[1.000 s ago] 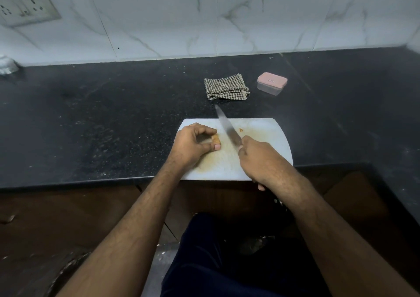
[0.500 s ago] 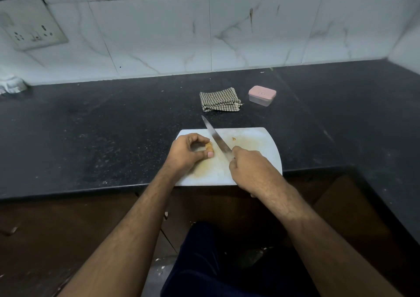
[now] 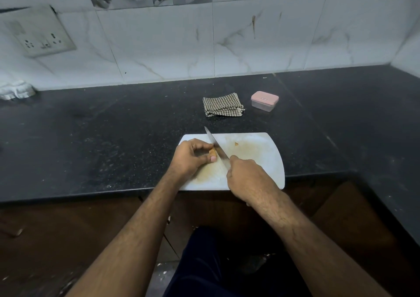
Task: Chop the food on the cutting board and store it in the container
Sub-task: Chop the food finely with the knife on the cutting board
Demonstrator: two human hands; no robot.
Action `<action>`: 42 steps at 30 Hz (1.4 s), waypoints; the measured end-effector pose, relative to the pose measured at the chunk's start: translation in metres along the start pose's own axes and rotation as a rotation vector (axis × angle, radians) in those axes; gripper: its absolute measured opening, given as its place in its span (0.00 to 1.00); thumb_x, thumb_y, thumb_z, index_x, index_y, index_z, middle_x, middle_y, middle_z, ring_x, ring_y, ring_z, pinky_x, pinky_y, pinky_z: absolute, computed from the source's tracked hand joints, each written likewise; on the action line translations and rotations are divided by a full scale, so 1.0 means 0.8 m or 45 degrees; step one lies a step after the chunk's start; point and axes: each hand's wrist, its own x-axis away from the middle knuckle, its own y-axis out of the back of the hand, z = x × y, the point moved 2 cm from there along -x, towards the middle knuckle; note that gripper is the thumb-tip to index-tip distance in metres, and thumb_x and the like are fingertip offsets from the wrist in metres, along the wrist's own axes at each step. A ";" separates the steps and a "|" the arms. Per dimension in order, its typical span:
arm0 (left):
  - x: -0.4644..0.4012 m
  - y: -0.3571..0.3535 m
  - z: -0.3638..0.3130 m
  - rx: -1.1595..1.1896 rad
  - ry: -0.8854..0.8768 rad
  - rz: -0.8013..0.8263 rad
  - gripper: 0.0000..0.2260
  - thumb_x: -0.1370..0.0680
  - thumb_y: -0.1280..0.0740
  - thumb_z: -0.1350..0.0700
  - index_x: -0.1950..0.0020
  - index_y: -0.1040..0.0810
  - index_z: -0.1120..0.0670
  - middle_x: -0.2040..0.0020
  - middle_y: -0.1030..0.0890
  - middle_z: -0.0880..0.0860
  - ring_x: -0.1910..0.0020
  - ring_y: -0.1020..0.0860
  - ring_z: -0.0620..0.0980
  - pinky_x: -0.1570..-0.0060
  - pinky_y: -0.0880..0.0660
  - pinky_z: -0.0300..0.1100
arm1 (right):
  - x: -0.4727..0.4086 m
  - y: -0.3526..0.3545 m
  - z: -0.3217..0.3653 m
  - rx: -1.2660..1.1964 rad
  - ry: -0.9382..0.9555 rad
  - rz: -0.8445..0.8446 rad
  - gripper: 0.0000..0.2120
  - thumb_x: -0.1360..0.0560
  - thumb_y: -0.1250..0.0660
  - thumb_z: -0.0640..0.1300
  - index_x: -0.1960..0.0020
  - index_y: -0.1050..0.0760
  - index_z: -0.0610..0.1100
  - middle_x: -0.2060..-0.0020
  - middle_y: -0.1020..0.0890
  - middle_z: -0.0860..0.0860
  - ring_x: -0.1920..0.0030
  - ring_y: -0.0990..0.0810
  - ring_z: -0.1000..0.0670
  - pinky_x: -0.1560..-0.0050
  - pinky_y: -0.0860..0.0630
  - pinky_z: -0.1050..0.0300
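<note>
A white cutting board point(image 3: 261, 160) lies at the front edge of the black counter. My left hand point(image 3: 191, 158) pinches a small orange-brown piece of food point(image 3: 212, 153) on the board's left part. My right hand point(image 3: 247, 178) grips the handle of a knife point(image 3: 216, 146); the blade runs up and left, right beside the food and my left fingertips. A tiny scrap of food point(image 3: 236, 144) lies further right on the board. The clear container with a pink lid point(image 3: 264, 100) stands closed behind the board, to the right.
A folded checked cloth point(image 3: 222, 108) lies just left of the container. The black counter point(image 3: 102, 142) wraps round on the right side. A wall socket point(image 3: 41, 34) and a white cloth point(image 3: 16, 89) are at the far left. Dark cabinets sit below the counter.
The head camera has tilted up, showing more wall. The knife blade has moved left, closer to the food that my left hand holds. Both hands keep their hold.
</note>
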 end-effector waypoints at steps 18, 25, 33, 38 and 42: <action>-0.001 0.001 0.001 -0.001 -0.008 -0.009 0.18 0.36 0.15 0.56 0.49 0.16 0.51 0.50 0.14 0.45 0.48 0.17 0.42 0.39 0.22 0.45 | -0.015 0.004 -0.008 0.079 -0.023 -0.135 0.16 0.17 0.44 0.43 0.31 0.31 0.47 0.56 0.27 0.50 0.54 0.25 0.48 0.57 0.26 0.51; -0.002 0.003 0.001 -0.063 -0.006 0.020 0.20 0.37 0.14 0.50 0.51 0.18 0.50 0.51 0.14 0.46 0.47 0.17 0.46 0.40 0.21 0.53 | 0.001 0.002 -0.027 0.162 0.046 -0.248 0.14 0.18 0.39 0.52 0.34 0.29 0.51 0.57 0.25 0.53 0.58 0.25 0.51 0.59 0.27 0.54; 0.008 -0.001 -0.012 -0.198 -0.127 0.024 0.21 0.30 0.19 0.51 0.43 0.24 0.43 0.49 0.20 0.45 0.48 0.21 0.43 0.49 0.25 0.41 | 0.005 -0.002 -0.038 0.147 0.042 -0.261 0.12 0.19 0.36 0.54 0.37 0.29 0.53 0.54 0.22 0.53 0.56 0.24 0.51 0.58 0.26 0.55; 0.004 -0.003 -0.016 -0.384 -0.189 0.095 0.17 0.27 0.22 0.47 0.43 0.26 0.45 0.45 0.24 0.47 0.46 0.25 0.45 0.49 0.28 0.40 | 0.001 0.004 -0.047 0.132 0.009 -0.291 0.12 0.20 0.35 0.53 0.38 0.29 0.52 0.51 0.19 0.53 0.54 0.22 0.51 0.55 0.24 0.53; 0.000 -0.008 -0.021 -0.391 -0.146 0.081 0.11 0.22 0.28 0.44 0.44 0.24 0.46 0.43 0.31 0.48 0.40 0.30 0.46 0.46 0.31 0.38 | 0.003 0.007 -0.053 0.109 -0.005 -0.310 0.13 0.21 0.33 0.54 0.39 0.29 0.53 0.52 0.20 0.53 0.53 0.20 0.51 0.51 0.19 0.51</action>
